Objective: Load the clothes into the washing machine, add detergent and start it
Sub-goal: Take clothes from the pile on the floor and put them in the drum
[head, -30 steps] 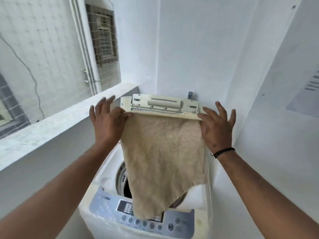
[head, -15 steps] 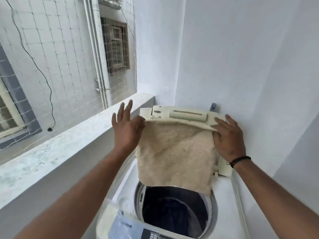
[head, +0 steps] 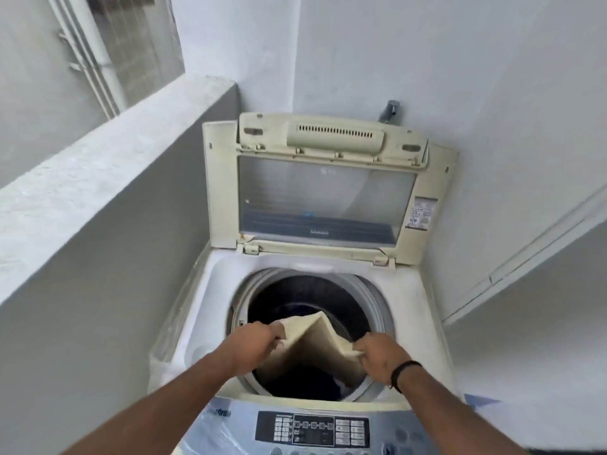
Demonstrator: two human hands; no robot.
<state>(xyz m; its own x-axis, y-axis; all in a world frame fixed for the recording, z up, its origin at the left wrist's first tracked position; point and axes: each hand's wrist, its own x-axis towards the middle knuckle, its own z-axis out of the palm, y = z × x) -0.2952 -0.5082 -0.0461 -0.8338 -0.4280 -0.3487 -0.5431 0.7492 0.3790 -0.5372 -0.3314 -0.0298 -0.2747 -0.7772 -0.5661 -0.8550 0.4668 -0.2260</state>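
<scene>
Little can be read. The raised lid (head: 328,192) of the washing machine (head: 210,316) bears a faint round logo near the top of its window and blurred white lettering near the bottom. A sticker (head: 422,213) on its frame and the control panel (head: 312,428) carry print too small to read.

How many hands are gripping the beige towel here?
2. The left hand grips the beige towel at its left edge, the right hand at its right edge, both over the open drum.

left hand (head: 254,344) and right hand (head: 381,356) both pinching, arms extended forward, band on right wrist
</scene>
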